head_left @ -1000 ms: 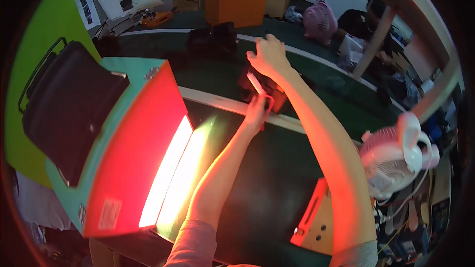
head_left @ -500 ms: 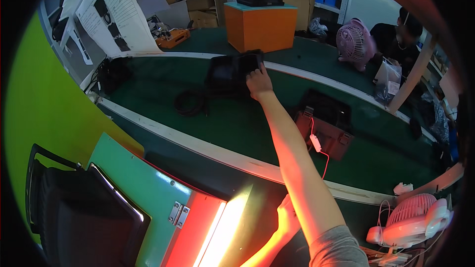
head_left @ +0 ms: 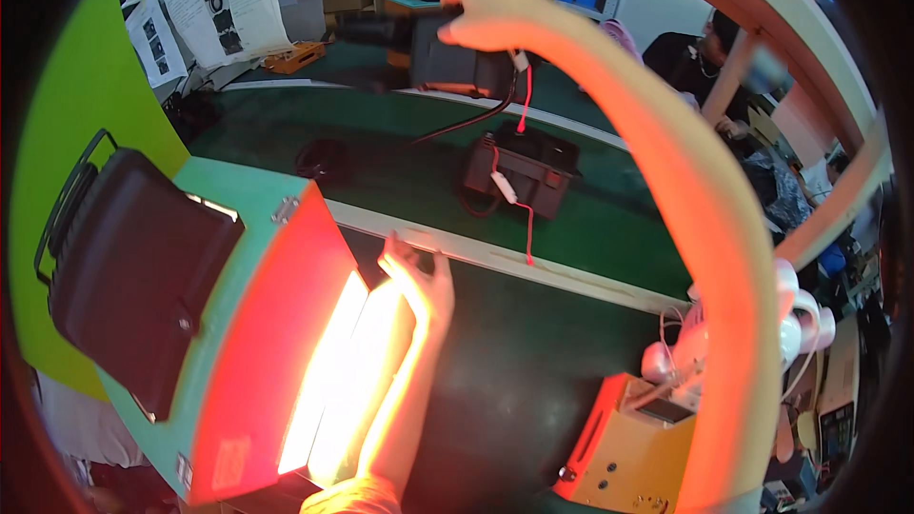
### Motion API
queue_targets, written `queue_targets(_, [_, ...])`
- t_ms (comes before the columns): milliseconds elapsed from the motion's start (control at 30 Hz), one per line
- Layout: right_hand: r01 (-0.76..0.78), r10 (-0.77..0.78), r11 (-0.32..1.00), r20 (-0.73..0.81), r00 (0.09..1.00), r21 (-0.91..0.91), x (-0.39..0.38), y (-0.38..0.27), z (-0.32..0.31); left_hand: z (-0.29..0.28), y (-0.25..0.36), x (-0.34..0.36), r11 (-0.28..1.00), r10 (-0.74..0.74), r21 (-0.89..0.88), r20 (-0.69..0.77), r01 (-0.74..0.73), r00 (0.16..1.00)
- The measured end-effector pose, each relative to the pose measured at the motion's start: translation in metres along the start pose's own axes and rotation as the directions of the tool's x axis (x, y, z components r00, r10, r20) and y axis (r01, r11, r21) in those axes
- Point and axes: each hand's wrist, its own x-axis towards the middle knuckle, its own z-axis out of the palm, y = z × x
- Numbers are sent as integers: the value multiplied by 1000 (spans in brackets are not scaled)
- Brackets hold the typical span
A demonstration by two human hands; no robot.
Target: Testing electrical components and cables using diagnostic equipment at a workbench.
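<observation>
High in the middle of the view, my right hand [head_left: 481,9] grips a dark boxy device [head_left: 447,65] with a black cable hanging from it. Below it, a second dark case [head_left: 538,181] sits on the green bench, with red wire and a white inline switch [head_left: 505,187] across its front. My left hand [head_left: 419,281] is open, fingers apart, brightly lit beside the red-and-teal box [head_left: 248,343] near the wooden rail [head_left: 581,281]; I see nothing in it. The box has a glowing light panel [head_left: 321,371] and a black housing [head_left: 143,266] on top.
An orange control unit [head_left: 628,457] and a pink-white fan [head_left: 804,324] stand at lower right, partly behind my forearm. A green panel [head_left: 67,76] is at left; paper sheets [head_left: 224,14] hang upper left. A co-worker [head_left: 685,62] sits upper right. A dark cable coil [head_left: 322,160] lies mid-bench.
My right hand has lifted the dark device off the far bench. My left hand has shifted beside the lit panel with its fingers spread. The camera view has moved between frames.
</observation>
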Motion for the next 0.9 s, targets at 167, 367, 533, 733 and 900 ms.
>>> queue_targets(167, [6,-9,995,28,1000,97,-95,-36,-119,-14,33,22,902,367,248,-8,-354,930])
queue_targets(367, [-259,198,896,196,960,360,-218,-71,-167,-25,13,10,653,514,293,506,-698,693])
queue_targets(533, [-113,267,751,-144,953,651,-315,-18,-159,-35,91,-40,936,329,13,327,-352,886])
queue_targets(733, [-250,506,152,142,851,956,-384,-42,-106,-119,126,-64,963,-138,-251,-143,99,980])
queue_targets(900, [-238,637,-196,308,707,951,-425,-83,-44,-165,161,-81,991,133,49,-378,-124,916])
